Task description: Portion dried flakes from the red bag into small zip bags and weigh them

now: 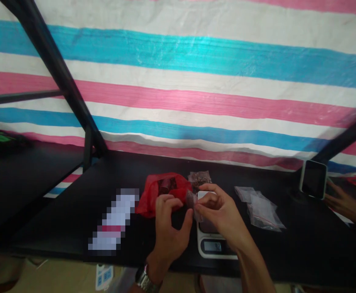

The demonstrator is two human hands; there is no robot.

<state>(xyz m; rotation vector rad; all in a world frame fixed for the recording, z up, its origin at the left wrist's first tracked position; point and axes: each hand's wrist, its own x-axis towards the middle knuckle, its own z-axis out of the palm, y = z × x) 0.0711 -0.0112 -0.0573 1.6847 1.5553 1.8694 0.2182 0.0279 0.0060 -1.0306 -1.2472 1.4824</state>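
Note:
My right hand [217, 211] pinches a small clear plastic bag [192, 204] with dark contents between thumb and fingers, just above a white digital kitchen scale [213, 246]. My left hand [168, 230], a metal wristwatch [147, 280] on its wrist, is curled beside that bag, fingers and thumb apart, with nothing visible in it. Its fingertips are close to a crumpled red plastic bag [161, 193] that holds something dark. Behind my right fingers lies a packet of dark granular material [200, 180]. The scale's top is mostly hidden by my right hand.
Several clear plastic bags [260, 211] lie on the black table [53, 211] to the right, and a pixelated object [113, 221] lies to the left. A co-worker's hand [342, 203] reaches near an upright phone [313, 179]. A striped tarp and black metal bars stand behind.

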